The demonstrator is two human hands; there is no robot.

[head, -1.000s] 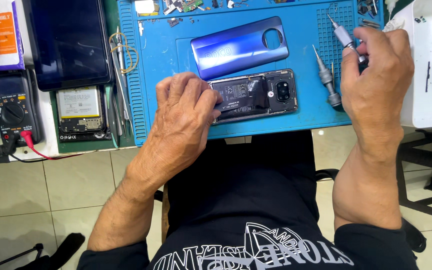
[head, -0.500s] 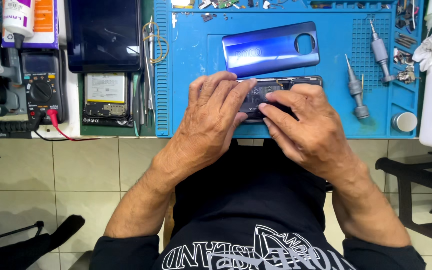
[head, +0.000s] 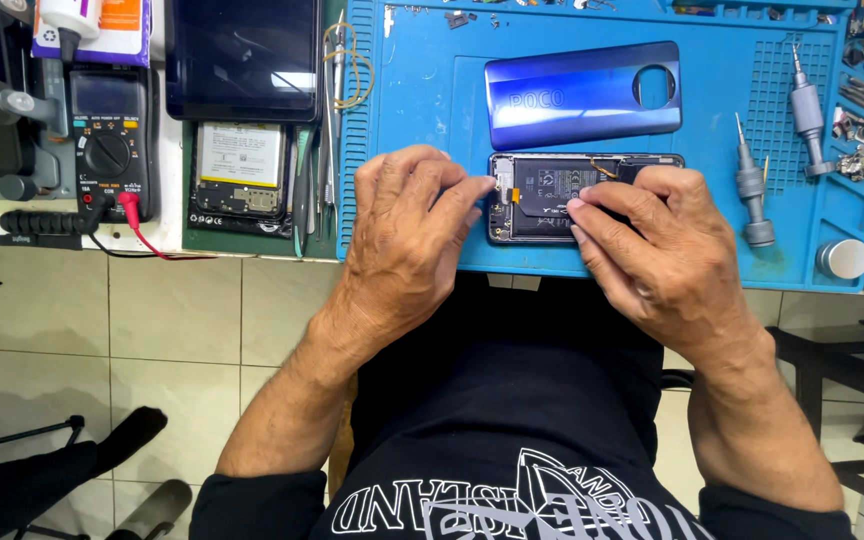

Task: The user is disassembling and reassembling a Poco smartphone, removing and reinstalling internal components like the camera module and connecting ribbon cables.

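Observation:
An opened black smartphone (head: 552, 190) lies face down on the blue repair mat (head: 422, 100), its insides showing. My left hand (head: 407, 235) rests at the phone's left end, with thumb and fingertips pinched on a small part at that edge. My right hand (head: 652, 265) lies over the phone's right and lower side, its fingertips pressing on the battery area. The phone's blue back cover (head: 582, 95) lies just beyond it on the mat, camera hole to the right.
Two grey precision screwdrivers (head: 752, 195) stand at the mat's right, beside a small round metal tin (head: 842, 258). Left of the mat lie tweezers (head: 327, 120), another opened phone (head: 240, 180), a dark tablet (head: 242, 55) and a multimeter (head: 107, 140) with a red lead.
My right hand put down the screwdriver it held and came onto the phone. Both hands have since spread apart, uncovering the phone's middle. The camera has moved closer.

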